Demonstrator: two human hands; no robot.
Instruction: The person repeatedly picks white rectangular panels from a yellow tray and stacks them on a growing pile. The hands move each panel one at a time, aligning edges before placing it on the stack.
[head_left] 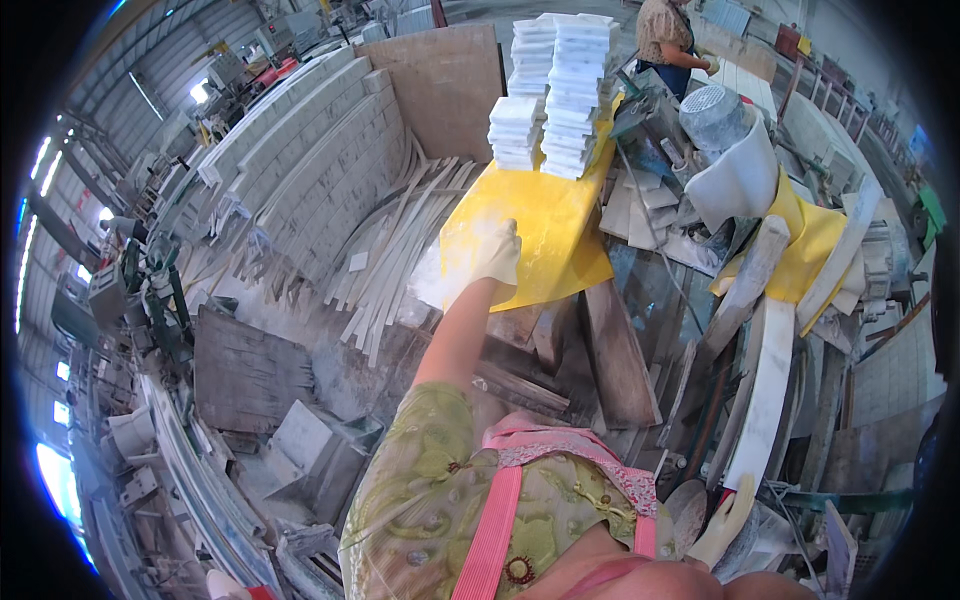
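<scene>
My left hand [497,252], in a pale glove, reaches forward over a yellow sheet [560,225]. Its fingers are closed on what looks like a white stone tile [436,280], blurred and overhanging the sheet's left edge. Beyond it, tall stacks of white stone tiles [575,100] and a lower stack [514,133] stand on the sheet. Down at the right, my gloved right hand [722,525] lies at the near end of a long white stone strip [762,400]. Its fingers are stretched out along the strip's end, partly hard to make out.
A motor [715,118] with a white curved guard [737,180] sits at the right. Thin stone offcuts [400,250] lie beside stacked slabs [310,160] at the left. A wooden board [440,85] leans behind them. Another person [665,40] stands at the far right.
</scene>
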